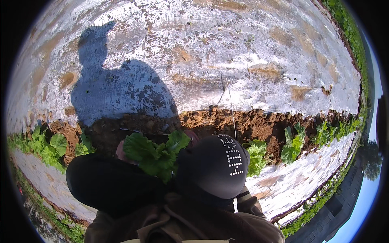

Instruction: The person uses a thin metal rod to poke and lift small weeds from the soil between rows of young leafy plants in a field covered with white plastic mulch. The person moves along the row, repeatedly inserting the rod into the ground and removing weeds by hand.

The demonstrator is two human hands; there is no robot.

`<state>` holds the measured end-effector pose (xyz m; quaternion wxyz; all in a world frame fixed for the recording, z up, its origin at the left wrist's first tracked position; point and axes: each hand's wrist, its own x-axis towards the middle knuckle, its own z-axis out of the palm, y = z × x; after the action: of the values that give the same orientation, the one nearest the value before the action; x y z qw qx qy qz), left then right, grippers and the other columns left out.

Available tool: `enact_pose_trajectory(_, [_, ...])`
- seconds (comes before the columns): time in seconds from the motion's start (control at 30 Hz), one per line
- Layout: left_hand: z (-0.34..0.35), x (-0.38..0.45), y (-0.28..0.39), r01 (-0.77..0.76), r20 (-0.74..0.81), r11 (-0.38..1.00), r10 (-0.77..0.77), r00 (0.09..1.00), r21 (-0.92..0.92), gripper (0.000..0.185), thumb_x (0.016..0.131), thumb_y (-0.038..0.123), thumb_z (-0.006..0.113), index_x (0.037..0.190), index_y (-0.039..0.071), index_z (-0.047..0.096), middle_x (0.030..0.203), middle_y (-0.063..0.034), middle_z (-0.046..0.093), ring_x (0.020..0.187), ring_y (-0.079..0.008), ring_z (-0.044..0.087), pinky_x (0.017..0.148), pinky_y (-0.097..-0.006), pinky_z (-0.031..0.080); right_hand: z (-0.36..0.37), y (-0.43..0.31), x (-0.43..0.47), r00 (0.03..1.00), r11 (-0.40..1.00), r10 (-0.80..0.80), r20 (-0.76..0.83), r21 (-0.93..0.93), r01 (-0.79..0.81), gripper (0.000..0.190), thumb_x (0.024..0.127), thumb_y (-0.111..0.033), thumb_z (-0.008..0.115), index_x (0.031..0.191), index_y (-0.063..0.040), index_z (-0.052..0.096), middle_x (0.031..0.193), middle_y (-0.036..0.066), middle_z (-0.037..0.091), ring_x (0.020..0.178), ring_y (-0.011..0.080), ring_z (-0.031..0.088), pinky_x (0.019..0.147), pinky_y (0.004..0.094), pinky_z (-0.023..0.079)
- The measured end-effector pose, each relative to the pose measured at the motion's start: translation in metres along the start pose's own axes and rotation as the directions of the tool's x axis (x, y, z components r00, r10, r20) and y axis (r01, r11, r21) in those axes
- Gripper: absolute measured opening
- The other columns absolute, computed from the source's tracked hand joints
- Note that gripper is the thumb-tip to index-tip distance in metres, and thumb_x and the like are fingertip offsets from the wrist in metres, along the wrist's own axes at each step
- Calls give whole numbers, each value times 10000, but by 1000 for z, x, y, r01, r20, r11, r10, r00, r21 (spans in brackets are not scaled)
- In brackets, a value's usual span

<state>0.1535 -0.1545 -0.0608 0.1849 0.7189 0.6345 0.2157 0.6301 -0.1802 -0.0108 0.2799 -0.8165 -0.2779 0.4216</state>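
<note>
Neither of my hands is in view; my knees and sleeves hide the places below them. On the right, the brown sleeve [250,202] runs down behind my knee. Between my bent legs stands a leafy green vegetable plant [155,153] with broad, crinkled leaves. The left trouser leg [112,182] is dark, and the right knee [209,167] bears white dotted lettering. Pinkish shoes [121,151] show partly beside the plant. Before me, a strip of bare brown soil [218,121] meets pale plastic mulch film [194,70] specked with dirt.
More leafy plants grow along the soil strip, at the left [50,145] and right [293,142]. A thin pale wire or stalk [231,106] crosses the film edge. My shadow [121,88] falls on the film. A dark building [331,209] stands at the far right.
</note>
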Motion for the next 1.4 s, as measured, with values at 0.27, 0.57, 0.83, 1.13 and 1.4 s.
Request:
enact_pose_trajectory(0.27, [-19,1,-3,-21,41,999,19,999,39,218,741,212,672,905,78,620,794,-103,506,744,-324,539,681,-437,449,31,-70,15,993,972,4,119,234,-32,274,967,-150,612,1175,22,660,884,24,662,748,65,566,656,219,454])
enact_pose_trajectory(0.57, [-22,-5,-9,-36,71,999,36,997,-4,210,751,210,664,908,79,614,795,-108,503,744,-327,535,688,-440,446,73,-153,40,839,902,-327,435,410,139,353,973,-88,569,1317,-15,536,824,-24,558,626,49,444,567,187,368])
enact_pose_trajectory(0.83, [-30,-18,-12,-25,93,1000,25,995,1,204,761,209,657,911,79,609,797,-112,501,744,-329,531,693,-442,443,95,-133,42,936,950,-240,259,258,173,301,994,-188,591,1240,-16,612,696,-74,477,577,30,396,530,198,313])
enact_pose_trajectory(1.13, [-29,-17,-15,-29,88,1000,29,996,-4,197,771,207,649,915,80,602,798,-117,499,744,-332,526,700,-445,440,147,-228,94,808,855,-443,388,454,251,301,1027,-196,509,1274,-40,585,618,-75,380,486,19,309,418,213,253])
enact_pose_trajectory(1.4, [-10,-34,-36,5,101,1000,-5,995,0,205,771,209,650,908,70,584,808,-134,489,756,-342,522,692,-448,432,212,-242,164,789,892,-305,534,451,39,287,1024,-173,460,1246,-45,587,644,-46,429,469,38,325,384,217,283])
